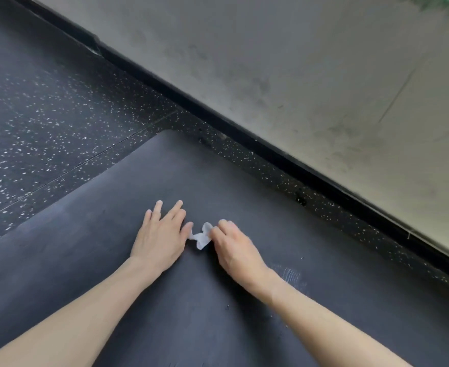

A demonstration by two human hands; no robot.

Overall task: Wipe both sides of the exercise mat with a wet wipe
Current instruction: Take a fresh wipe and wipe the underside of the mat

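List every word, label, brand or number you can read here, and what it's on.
None. No text shows on the exercise mat, the wet wipe, the speckled floor or the wall.
The pale streaks on the mat are scuffs, not letters.

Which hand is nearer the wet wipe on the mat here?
Right. The right hand pinches the wet wipe from its right side; the left hand lies flat on the exercise mat beside its left end, one fingertip about touching.
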